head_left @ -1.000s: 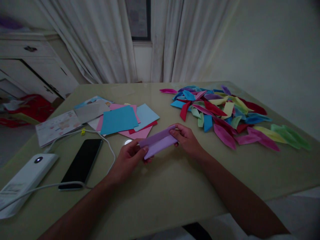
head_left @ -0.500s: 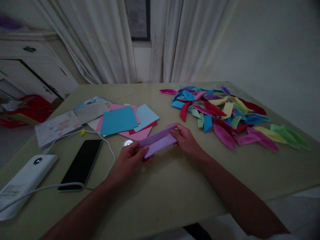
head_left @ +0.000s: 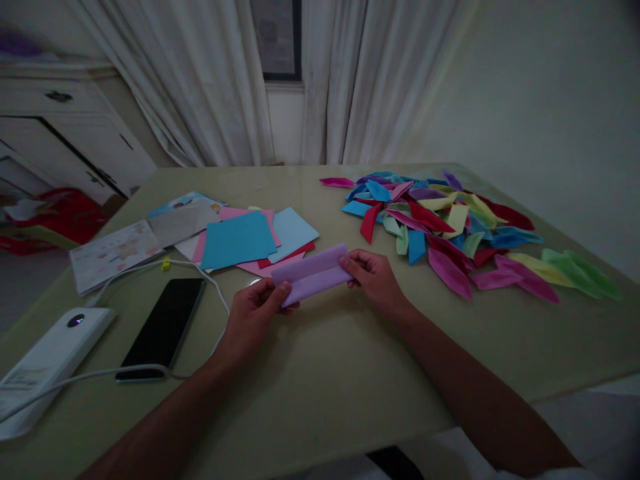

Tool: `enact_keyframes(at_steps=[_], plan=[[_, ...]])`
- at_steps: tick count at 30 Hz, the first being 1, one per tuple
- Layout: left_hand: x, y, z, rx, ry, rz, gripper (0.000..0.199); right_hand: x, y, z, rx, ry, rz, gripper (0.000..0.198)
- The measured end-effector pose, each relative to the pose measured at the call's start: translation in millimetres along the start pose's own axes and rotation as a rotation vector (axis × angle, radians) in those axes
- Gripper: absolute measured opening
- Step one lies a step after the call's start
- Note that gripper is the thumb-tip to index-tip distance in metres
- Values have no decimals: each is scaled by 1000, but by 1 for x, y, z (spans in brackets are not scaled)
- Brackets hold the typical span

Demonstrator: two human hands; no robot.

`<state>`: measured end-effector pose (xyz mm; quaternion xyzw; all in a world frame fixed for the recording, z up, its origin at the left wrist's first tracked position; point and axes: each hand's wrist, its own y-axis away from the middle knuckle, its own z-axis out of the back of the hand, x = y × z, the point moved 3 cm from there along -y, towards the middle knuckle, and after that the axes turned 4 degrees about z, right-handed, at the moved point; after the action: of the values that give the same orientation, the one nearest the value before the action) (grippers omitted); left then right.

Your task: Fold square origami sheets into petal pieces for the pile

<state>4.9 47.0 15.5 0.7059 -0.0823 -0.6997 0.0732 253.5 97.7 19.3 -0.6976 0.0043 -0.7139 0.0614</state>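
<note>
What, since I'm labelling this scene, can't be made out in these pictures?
Head view: underside of the purple paper, turned away from the camera.
Head view: identity of the small round white object, partly covered by the left hand.
Head view: lettering on the white device, too small and blurred.
Head view: whatever lies beneath the teal sheet.

Light v. dim; pale curtains (head_left: pixel 200 87), dark window (head_left: pixel 275 40) btwn; wht cabinet (head_left: pixel 75 143) L, wall (head_left: pixel 555 107) R.
</note>
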Motion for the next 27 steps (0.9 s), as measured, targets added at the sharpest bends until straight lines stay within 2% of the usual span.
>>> enact_keyframes(at_steps=[7,15,18,27], plan=[[-5,2,2,-48,-15,-41,48,5,2,1,-11,88,53,40],[-8,2,3,-50,-106,-76,38,13,9,0,-81,193,110,31],[-8,-1,6,-9,-169,-96,36,15,9,1,-85,217,108,31],[-12,-1,7,-12,-142,-96,37,14,8,-1,-99,100,73,32]])
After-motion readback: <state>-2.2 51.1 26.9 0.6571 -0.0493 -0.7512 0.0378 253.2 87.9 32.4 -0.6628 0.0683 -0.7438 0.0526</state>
